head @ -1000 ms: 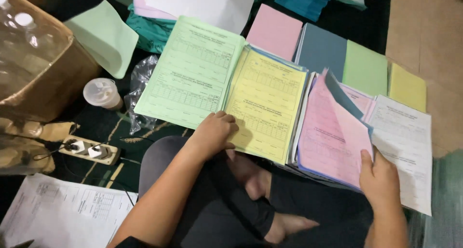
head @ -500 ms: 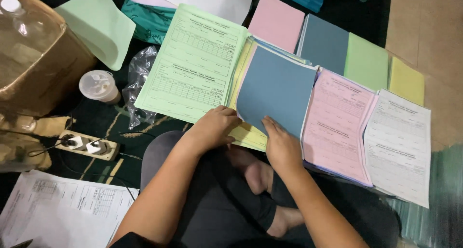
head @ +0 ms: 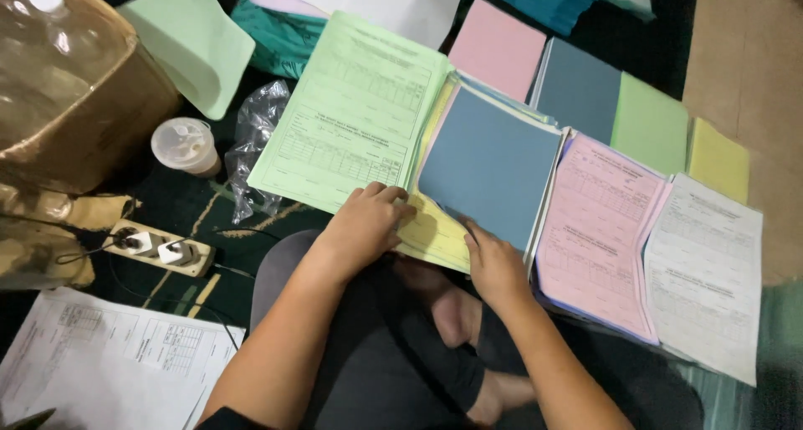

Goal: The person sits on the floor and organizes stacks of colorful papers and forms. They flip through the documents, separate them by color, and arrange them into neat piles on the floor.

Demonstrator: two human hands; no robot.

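Lying on top of the yellow form stack [head: 435, 233], the blue-grey sheet [head: 489, 166] is plain, matte, no print visible on its face, rectangular, tilted a bit clockwise w/ its near corner toward the person's lap. It sits mid-row on the floor, between the green form [head: 351, 120] on its left and the pink form stack [head: 598, 229] on its right; its right edge runs just beside the pink stack. Left hand [head: 364, 229] lies fingers curled, palm down, on the yellow stack's near-left corner, fingertips at the sheet's lower-left edge; pinching or only pressing, can't tell. Right hand [head: 493, 263] rests at the sheet's near corner, fingers half closed on the paper edge; thumb hidden, so grip can't be told for sure.

Edges & room: white form [head: 707, 271] is at the row's right end, overlapping the pink stack's right side. Behind the row, four plain stacks: pink [head: 498, 49], grey [head: 581, 87], green [head: 648, 125], yellow [head: 718, 158], close-packed. Left of the green form are a crumpled clear bag [head: 255, 141], a plastic cup [head: 184, 145] and a power strip [head: 159, 250] w/ cables. Cardboard box [head: 79, 112] is at far left. Printed white sheet [head: 109, 363] lies at near-left. Open dark floor shows mostly between the cup and the person's knee [head: 284, 271].
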